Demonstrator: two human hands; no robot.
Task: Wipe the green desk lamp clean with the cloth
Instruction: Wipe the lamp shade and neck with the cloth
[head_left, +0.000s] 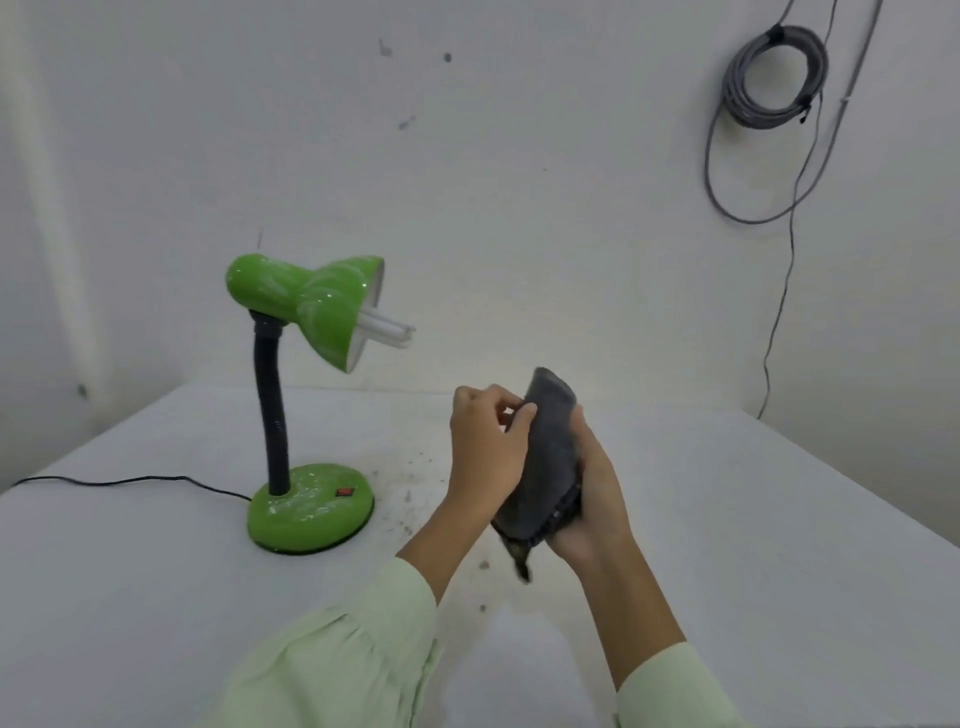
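Above white table (727, 519) | soft grey cloth (550, 457) gripped by right hand (592, 499), pinched by left hand (483, 447) | green desk lamp (306, 312) well apart, probably top-heavy; steady by base (311, 512), avoid fragile bulb (387, 327)

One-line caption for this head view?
Both hands, left hand and right hand, fold a dark cloth beside the untouched green desk lamp.

Head view, angled down, close over table (156, 597)
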